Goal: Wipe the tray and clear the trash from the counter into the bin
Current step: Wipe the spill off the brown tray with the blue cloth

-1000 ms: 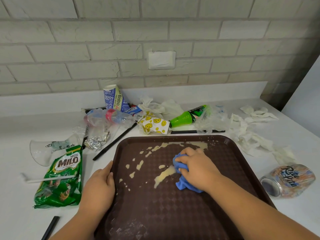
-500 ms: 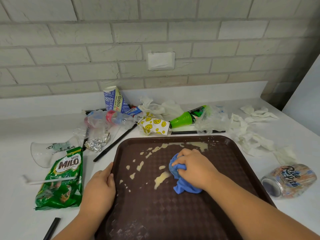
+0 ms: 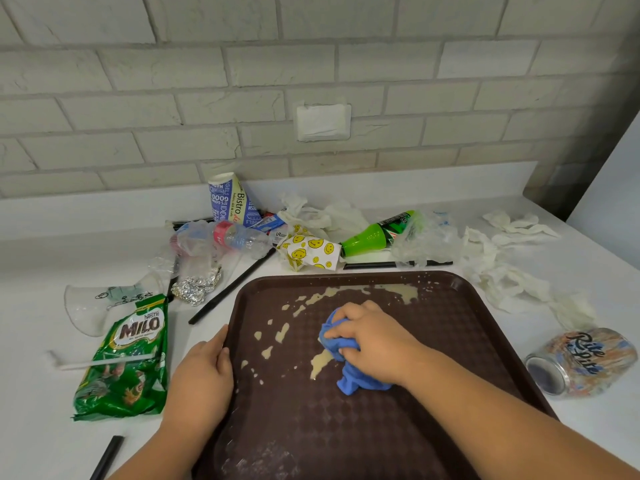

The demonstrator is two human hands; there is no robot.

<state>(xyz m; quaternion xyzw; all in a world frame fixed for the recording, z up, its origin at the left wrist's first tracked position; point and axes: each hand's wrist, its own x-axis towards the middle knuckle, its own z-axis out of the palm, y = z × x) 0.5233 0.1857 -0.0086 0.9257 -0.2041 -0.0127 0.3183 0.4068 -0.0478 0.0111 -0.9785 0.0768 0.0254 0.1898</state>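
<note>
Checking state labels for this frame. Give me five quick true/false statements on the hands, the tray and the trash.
1. The right hand grips the blue cloth on the tray. True.
2. The left hand lifts the Milo packet. False: it rests on the tray's left edge, and the packet lies on the counter, apart from it.
3. The tray is wiped clean. False: beige spills lie near its far edge and left of the cloth.
4. The can lies on its side right of the tray. True.
5. The green bottle stands upright. False: it lies on its side behind the tray.
</note>
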